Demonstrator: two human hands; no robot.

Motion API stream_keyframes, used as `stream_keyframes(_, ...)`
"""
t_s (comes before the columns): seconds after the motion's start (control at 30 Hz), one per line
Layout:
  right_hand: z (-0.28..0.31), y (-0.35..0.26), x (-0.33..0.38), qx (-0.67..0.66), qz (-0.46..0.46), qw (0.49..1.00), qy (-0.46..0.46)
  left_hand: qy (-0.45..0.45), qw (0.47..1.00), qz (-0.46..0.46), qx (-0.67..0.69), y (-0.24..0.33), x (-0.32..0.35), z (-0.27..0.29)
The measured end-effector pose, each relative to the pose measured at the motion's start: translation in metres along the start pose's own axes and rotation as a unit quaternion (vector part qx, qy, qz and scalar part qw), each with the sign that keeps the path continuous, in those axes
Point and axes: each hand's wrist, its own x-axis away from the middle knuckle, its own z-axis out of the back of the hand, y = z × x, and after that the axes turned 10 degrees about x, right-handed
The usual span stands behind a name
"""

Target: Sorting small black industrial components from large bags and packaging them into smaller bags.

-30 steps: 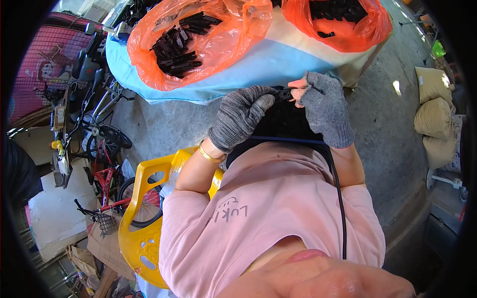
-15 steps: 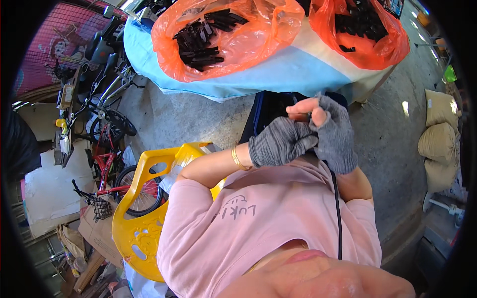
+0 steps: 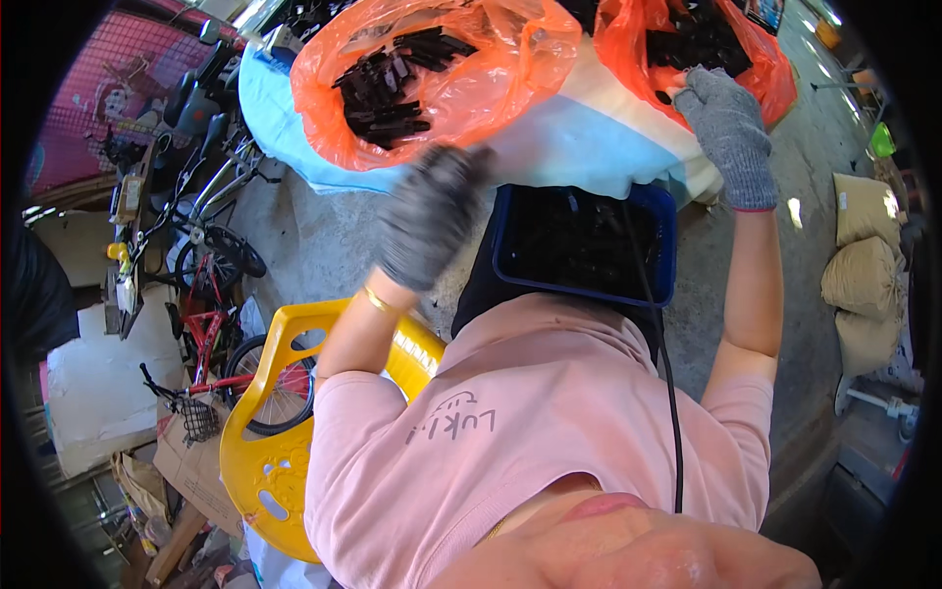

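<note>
Flanking blue crate, blurred left hand, right hand overlapping red bag, can't tell either grip's closure, yellow chair

Looks like a garage or storage shed used as a small workshop; can't tell if it's attached to a home. Evidence: bare concrete floor w/ sun patches; bikes on the L side, incl. 1 red bike; flattened cardboard & wood scraps in the lower L corner; 3 tan sacks piled at far R. Work area = 1 cloth-covered table w/ 2 orange plastic bags of small blk parts, plus 1 blue-rimmed crate & 1 yellow plastic chair.
</note>
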Motion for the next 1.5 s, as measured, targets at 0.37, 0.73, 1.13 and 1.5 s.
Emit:
stream_keyframes(0.37,0.006,-0.011,-0.007,0.067,0.084,0.991,-0.081,-0.124,0.932,0.003,-0.34,-0.064,-0.04,0.032)
stream_keyframes(0.73,0.025,-0.072,0.052,-0.497,-0.166,0.851,0.031,0.07,0.857,0.14,0.491,0.006,-0.036,0.017)
stream_keyframes(1.13,0.027,-0.099,0.088,-0.53,-0.087,0.843,-0.046,-0.139,0.872,0.175,0.436,0.057,-0.003,-0.028)
stream_keyframes(1.5,0.034,-0.09,0.096,-0.194,0.141,0.968,0.066,-0.124,0.992,-0.002,0.039,0.06,0.001,-0.042)
